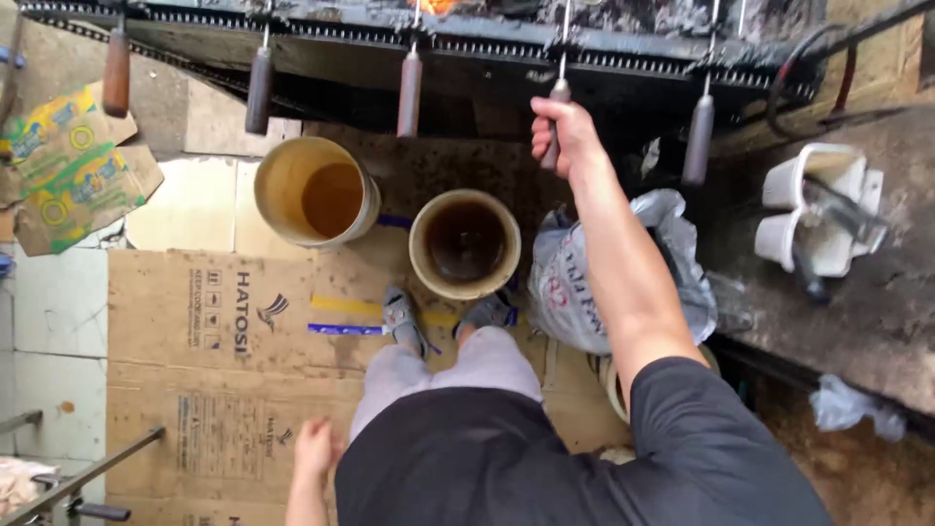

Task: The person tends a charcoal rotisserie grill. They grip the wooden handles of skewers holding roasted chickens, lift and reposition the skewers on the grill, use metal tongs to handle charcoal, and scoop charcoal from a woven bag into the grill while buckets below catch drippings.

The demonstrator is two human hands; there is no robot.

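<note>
Right hand (563,131) wrapped around wooden skewer handle (555,125), far centre-right, at front edge of grill (487,44). Handle's long axis runs near-to-far, metal rod going on into the grill above it. Arm stretched out from the near right. Four more handles hang along the same edge: three to the left (410,94) (259,91) (117,71), one to the right (698,139), none touched.

Left hand (314,450) low at near left beside the body, well apart from the grill, over flat cardboard (195,331); holds nothing, fingers blurred so spread or curled cannot be told. Right hand clearly nearer the skewers.

Containers: tan bucket (317,192) far left with brownish-orange liquid; second bucket (465,244) just beyond the feet, dark liquid. Grey plastic bag (575,282) right of it, contents hidden. White plastic tubs (808,209) on dirty ledge far right, contents unclear.
</note>
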